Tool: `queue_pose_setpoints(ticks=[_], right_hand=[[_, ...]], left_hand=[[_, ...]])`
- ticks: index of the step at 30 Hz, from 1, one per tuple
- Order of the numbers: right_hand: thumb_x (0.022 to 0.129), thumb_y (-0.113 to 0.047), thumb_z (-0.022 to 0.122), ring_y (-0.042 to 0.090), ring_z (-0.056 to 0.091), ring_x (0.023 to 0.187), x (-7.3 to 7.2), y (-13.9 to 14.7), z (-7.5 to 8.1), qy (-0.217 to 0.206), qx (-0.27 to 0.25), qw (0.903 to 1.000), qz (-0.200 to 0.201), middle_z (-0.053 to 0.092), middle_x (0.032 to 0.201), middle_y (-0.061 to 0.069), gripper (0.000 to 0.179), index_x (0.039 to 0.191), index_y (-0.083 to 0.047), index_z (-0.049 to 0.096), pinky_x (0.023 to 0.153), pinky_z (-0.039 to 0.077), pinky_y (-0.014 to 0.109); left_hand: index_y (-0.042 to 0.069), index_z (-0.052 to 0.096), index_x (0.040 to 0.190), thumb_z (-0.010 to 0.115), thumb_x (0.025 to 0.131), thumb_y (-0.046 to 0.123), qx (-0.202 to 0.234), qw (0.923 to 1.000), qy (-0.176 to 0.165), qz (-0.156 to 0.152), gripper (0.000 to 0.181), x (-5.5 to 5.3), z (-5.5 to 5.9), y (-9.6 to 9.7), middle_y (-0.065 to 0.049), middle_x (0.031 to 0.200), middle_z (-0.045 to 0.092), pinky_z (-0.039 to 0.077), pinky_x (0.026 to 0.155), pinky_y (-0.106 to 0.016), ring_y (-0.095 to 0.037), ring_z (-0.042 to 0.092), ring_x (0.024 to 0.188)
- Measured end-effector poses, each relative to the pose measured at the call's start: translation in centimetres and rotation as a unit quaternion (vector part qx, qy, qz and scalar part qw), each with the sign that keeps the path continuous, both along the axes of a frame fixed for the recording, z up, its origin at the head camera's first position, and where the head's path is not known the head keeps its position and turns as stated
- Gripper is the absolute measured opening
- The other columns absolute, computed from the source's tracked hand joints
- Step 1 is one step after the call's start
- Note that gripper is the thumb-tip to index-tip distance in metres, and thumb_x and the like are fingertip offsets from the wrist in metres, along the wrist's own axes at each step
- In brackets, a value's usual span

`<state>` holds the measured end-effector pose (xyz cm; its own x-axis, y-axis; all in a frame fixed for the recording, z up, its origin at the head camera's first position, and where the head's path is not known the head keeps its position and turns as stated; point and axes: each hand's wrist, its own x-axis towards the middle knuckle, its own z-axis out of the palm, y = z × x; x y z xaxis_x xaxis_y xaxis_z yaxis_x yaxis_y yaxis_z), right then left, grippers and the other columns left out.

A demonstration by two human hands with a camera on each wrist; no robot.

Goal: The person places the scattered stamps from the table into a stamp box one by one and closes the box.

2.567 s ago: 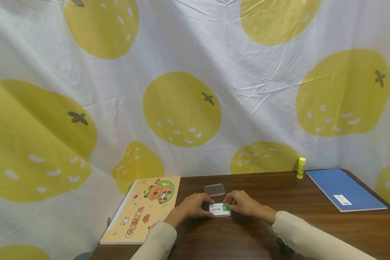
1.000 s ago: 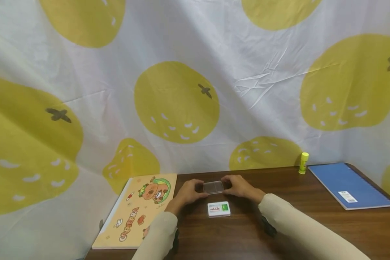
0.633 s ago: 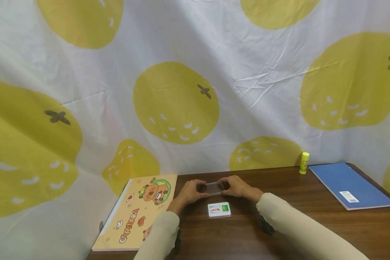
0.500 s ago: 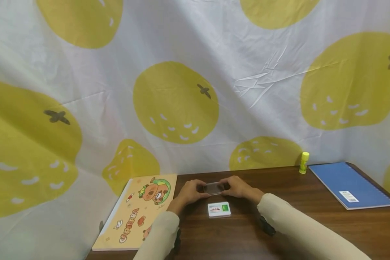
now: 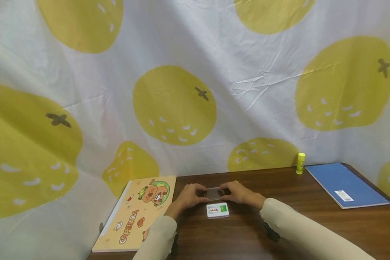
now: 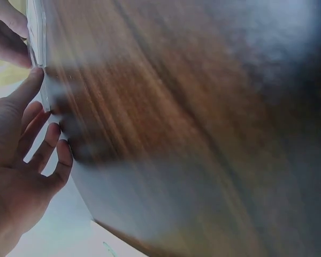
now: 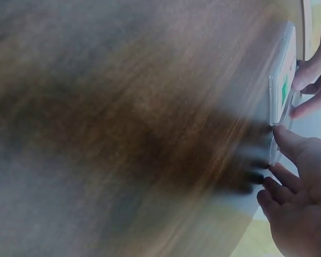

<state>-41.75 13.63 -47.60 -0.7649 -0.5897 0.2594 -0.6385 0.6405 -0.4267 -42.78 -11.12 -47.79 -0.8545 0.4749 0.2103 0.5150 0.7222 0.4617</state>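
In the head view, a clear plastic lid [image 5: 213,193] lies between both hands, just behind a small flat case [image 5: 217,210] with a white face, a red print and a green patch. My left hand [image 5: 190,196] pinches the lid's left end between thumb and fingers. At its right end, my right hand [image 5: 238,193] grips it the same way. The right wrist view shows the case [image 7: 283,80] on the table, with the lid [image 7: 275,150] close beyond it and the right thumb near the case's corner. Whether the lid is lifted off the table I cannot tell.
On the left of the brown wooden table [image 5: 247,234] lies a capybara-printed book [image 5: 133,216]. A yellow glue stick [image 5: 300,163] stands at the back right, beside a blue notebook [image 5: 344,186]. A fruit-patterned curtain [image 5: 247,108] hangs behind.
Both hands have left the white-faced case and taken hold of the clear lid behind it. Since half a second ago, the lid has come nearer to the case.
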Motion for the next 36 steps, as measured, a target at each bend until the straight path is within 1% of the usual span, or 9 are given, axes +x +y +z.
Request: queue_pose_setpoints(ticks=[3,6,11,18,23,25,28,30,36], right_hand=[[0.092,-0.009,0.079,0.038,0.067,0.116,0.1,0.2,0.0,0.002,-0.001,1.0000,0.003,0.071,0.123,0.021,0.035,0.123,0.004,0.071,0.096,0.054,0.051],[0.092,-0.010,0.079,0.036,0.068,0.114,0.2,0.4,0.1,0.014,-0.001,0.9999,0.009,0.073,0.121,0.019,0.034,0.122,0.003,0.072,0.095,0.055,0.050],[0.092,-0.010,0.079,0.036,0.069,0.112,0.9,0.5,0.4,0.023,-0.009,0.9995,0.020,0.073,0.119,0.018,0.033,0.121,0.003,0.072,0.092,0.056,0.048],[0.091,-0.007,0.079,0.034,0.071,0.106,2.4,0.8,1.0,0.046,-0.018,0.9979,0.042,0.074,0.113,0.017,0.029,0.118,0.004,0.072,0.087,0.058,0.046],[0.092,-0.009,0.079,0.035,0.069,0.111,3.2,0.8,1.0,0.045,-0.017,0.9979,0.045,0.073,0.118,0.018,0.030,0.118,0.003,0.072,0.092,0.056,0.049],[0.092,-0.011,0.079,0.037,0.068,0.113,3.5,0.8,0.9,0.044,-0.013,0.9980,0.044,0.072,0.121,0.020,0.031,0.119,0.003,0.072,0.094,0.055,0.050],[0.092,-0.012,0.079,0.037,0.068,0.115,3.7,0.9,0.8,0.042,-0.009,0.9982,0.042,0.072,0.122,0.020,0.031,0.119,0.003,0.073,0.096,0.055,0.051],[0.092,-0.013,0.079,0.037,0.068,0.114,3.8,0.9,0.7,0.045,-0.009,0.9980,0.044,0.072,0.121,0.020,0.031,0.118,0.003,0.073,0.096,0.055,0.051],[0.092,-0.013,0.080,0.035,0.070,0.110,4.2,1.0,0.7,0.042,-0.011,0.9978,0.049,0.074,0.117,0.016,0.028,0.115,0.000,0.074,0.093,0.057,0.048]], left_hand=[[0.004,0.076,0.119,0.089,0.084,0.028,0.001,0.9999,0.007,-0.008,0.044,0.2,0.2,-0.1,-0.011,0.121,0.075,0.051,0.103,-0.046,-0.029,0.067,0.119],[0.003,0.076,0.119,0.089,0.084,0.027,0.006,0.9998,0.013,-0.015,0.044,0.5,0.3,-0.1,-0.011,0.119,0.075,0.052,0.100,-0.045,-0.027,0.068,0.115],[0.003,0.076,0.118,0.089,0.084,0.027,0.010,0.9993,0.024,-0.027,0.044,1.1,0.5,-0.4,-0.011,0.116,0.076,0.055,0.095,-0.043,-0.025,0.069,0.108],[0.006,0.076,0.120,0.087,0.086,0.030,0.005,0.9993,0.010,-0.037,0.043,1.9,0.7,-0.6,-0.005,0.118,0.075,0.054,0.088,-0.035,-0.019,0.066,0.099],[0.007,0.076,0.119,0.086,0.087,0.030,0.003,0.9991,0.004,-0.043,0.042,2.6,0.6,-0.9,-0.005,0.116,0.074,0.052,0.079,-0.030,-0.019,0.065,0.092],[0.007,0.076,0.119,0.086,0.087,0.030,0.001,0.9991,0.002,-0.043,0.041,2.8,0.5,-0.9,-0.005,0.116,0.074,0.052,0.079,-0.029,-0.020,0.064,0.091],[0.008,0.076,0.120,0.086,0.087,0.031,-0.002,0.9991,-0.003,-0.041,0.041,3.1,0.5,-0.9,-0.004,0.119,0.074,0.052,0.084,-0.030,-0.017,0.064,0.096],[0.008,0.076,0.120,0.086,0.087,0.031,-0.003,0.9991,-0.008,-0.042,0.041,3.2,0.5,-0.9,-0.003,0.120,0.074,0.053,0.085,-0.030,-0.016,0.064,0.097],[0.006,0.077,0.117,0.088,0.085,0.030,-0.001,0.9983,-0.007,-0.058,0.041,3.4,0.6,-1.0,-0.004,0.116,0.075,0.049,0.074,-0.024,-0.016,0.063,0.086]])
